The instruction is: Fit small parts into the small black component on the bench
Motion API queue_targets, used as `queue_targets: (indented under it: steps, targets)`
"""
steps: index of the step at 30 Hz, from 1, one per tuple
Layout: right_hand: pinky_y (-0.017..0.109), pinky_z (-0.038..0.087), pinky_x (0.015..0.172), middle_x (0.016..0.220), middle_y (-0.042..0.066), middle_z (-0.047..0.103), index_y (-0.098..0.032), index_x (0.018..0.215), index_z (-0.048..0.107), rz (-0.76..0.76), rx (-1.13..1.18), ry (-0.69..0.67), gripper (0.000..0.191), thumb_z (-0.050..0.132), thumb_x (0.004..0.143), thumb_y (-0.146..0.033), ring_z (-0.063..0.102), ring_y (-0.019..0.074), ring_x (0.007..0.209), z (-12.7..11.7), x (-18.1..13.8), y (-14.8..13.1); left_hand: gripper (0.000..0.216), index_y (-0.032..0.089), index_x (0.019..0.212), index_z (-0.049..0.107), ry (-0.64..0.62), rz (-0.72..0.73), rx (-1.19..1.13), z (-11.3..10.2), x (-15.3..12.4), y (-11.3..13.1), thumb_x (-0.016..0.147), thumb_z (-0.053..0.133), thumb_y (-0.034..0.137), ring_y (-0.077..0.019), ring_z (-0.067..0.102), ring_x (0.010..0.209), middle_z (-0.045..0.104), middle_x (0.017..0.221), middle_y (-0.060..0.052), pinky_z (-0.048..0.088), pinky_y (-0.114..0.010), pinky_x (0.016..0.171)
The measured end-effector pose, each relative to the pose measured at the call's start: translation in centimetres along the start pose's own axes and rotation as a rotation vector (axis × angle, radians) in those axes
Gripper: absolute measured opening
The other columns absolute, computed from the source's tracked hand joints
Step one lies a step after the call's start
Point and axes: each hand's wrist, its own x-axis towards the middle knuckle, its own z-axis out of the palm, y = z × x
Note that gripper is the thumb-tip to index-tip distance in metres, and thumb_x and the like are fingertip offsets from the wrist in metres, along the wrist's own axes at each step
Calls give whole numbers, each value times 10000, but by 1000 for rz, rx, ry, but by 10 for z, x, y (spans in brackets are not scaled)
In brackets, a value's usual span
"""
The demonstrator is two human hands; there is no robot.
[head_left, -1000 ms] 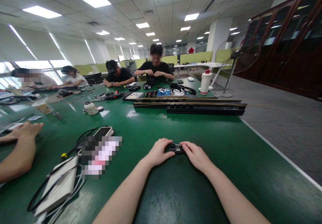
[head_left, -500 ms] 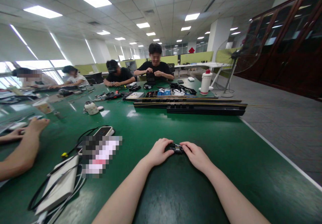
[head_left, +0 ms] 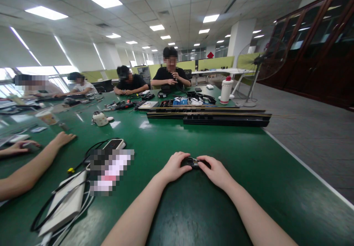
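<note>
Between my two hands, a small dark part point(head_left: 193, 162) with a thin metallic strip lies low over the green table point(head_left: 166, 139). What kind of part it is cannot be made out. My left hand point(head_left: 177, 166) grips its left end between thumb and fingers. On the right end my right hand point(head_left: 214, 168) is closed, thumb and index finger pinching near the metallic strip. The fingers cover both ends of the part.
Beyond my hands lie long black rails point(head_left: 226, 120) with thin rods. At left are a phone point(head_left: 112, 146), a white box point(head_left: 65, 205) with cables, and a co-worker's arm point(head_left: 35, 168). A white bottle point(head_left: 226, 91) stands farther back; several people sit around the table.
My right fingers have shifted slightly left over the dark part, covering more of it. My left hand is nearly still. The co-worker's arm at left has reached farther right.
</note>
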Motion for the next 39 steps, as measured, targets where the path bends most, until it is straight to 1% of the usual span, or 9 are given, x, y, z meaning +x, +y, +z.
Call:
queue_targets:
  steps: [3, 5, 9, 15, 19, 25, 30, 33, 39]
  targets:
    - [390, 423, 955, 1095, 64, 670, -219, 1012, 652, -71, -14, -7, 270, 623, 754, -293, 579, 234, 1054, 2, -1, 1, 444, 207, 1147, 575, 7, 25, -20, 0, 0, -1, 729, 722, 241, -240, 522, 1044, 595, 1102, -69, 420, -384, 929]
    - [402, 409, 972, 1109, 68, 664, -216, 1004, 656, -108, -39, -13, 296, 664, 710, -240, 570, 240, 1070, 3, -1, 2, 445, 213, 1131, 579, 17, 41, -30, 1, 0, -2, 714, 733, 234, -238, 526, 1040, 592, 1097, -65, 423, -379, 923]
    - [413, 416, 962, 1087, 70, 670, -218, 995, 658, -145, -74, -12, 293, 653, 704, -181, 577, 240, 1055, 5, 0, 4, 470, 219, 1143, 567, 12, 55, -17, 1, -1, -4, 708, 740, 258, -236, 547, 1021, 603, 1094, -59, 431, -368, 905]
    - [441, 413, 955, 1082, 67, 667, -245, 930, 675, -162, -116, -7, 236, 663, 701, -191, 573, 252, 1064, 5, 0, 5, 435, 209, 1118, 581, 7, 48, 24, 1, 0, -4, 715, 733, 270, -231, 571, 976, 635, 1051, -50, 438, -353, 878]
    - [434, 415, 953, 1080, 69, 670, -239, 882, 681, -149, -89, -8, 184, 654, 708, -186, 579, 246, 1053, 7, 0, 4, 427, 209, 1110, 585, 5, 45, 25, 2, 0, -3, 716, 732, 281, -231, 570, 973, 638, 1047, -50, 439, -351, 874]
    - [410, 413, 969, 1075, 71, 676, -220, 875, 678, -32, 90, 61, 175, 652, 703, -235, 586, 240, 1053, 5, 2, 5, 395, 202, 1113, 586, 13, 38, 17, 1, -1, -3, 747, 705, 288, -229, 550, 1004, 616, 1070, -61, 433, -359, 898]
    - [411, 445, 907, 963, 53, 705, -214, 923, 679, 62, 221, 79, 239, 652, 707, -314, 627, 233, 940, 2, 5, 12, 392, 191, 1120, 586, 2, 19, 13, 0, 0, 0, 759, 694, 297, -236, 538, 1020, 606, 1077, -75, 431, -371, 910]
    - [411, 456, 889, 951, 51, 709, -213, 922, 678, 93, 326, 81, 263, 665, 694, -344, 638, 231, 914, 2, 7, 18, 395, 194, 1123, 586, 2, 11, 13, 0, 0, 0, 755, 694, 287, -237, 536, 1027, 605, 1081, -75, 426, -375, 918]
    - [392, 497, 841, 851, 55, 723, -198, 861, 664, 177, 607, 153, 364, 758, 578, -408, 665, 224, 837, -1, 9, 17, 395, 197, 1128, 590, 5, 14, 11, 1, 0, 0, 757, 691, 289, -232, 542, 1012, 610, 1068, -69, 427, -366, 915]
